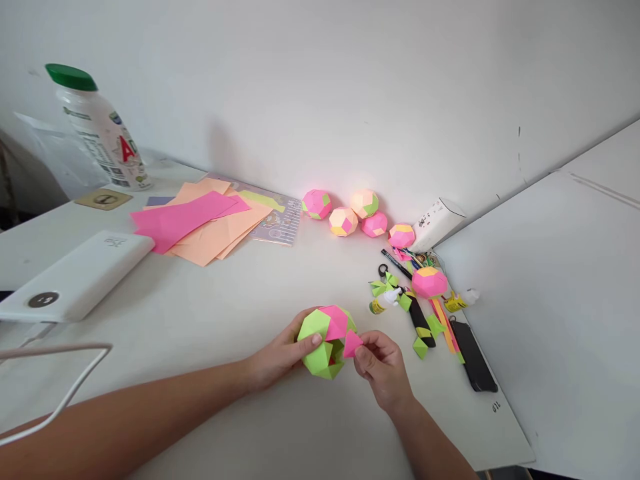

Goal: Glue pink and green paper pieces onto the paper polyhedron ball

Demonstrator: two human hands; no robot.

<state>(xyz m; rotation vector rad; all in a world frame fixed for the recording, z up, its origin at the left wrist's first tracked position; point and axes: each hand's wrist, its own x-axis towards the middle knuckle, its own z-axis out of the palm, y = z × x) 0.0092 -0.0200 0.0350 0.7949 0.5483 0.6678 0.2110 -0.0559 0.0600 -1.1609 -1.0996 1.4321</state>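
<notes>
My left hand [290, 347] grips a green and pink faceted paper ball [314, 327] from its left side, the thumb lying across the front. A gap shows in the ball's lower right face, and its inside is partly visible there. Between thumb and fingers of my right hand [385, 367] is a pink paper piece [352, 343], pointed in shape, held at the gap's edge. Whether this piece is joined to the ball I cannot tell.
Finished-looking paper balls [343, 221] stand along the wall. Glue bottles [383, 302], green scraps [420, 347] and a black phone [473, 353] lie at right. Paper sheets [200, 227], a white power bank [75, 277] with its cable [75, 387], and a bottle [103, 133] are at left.
</notes>
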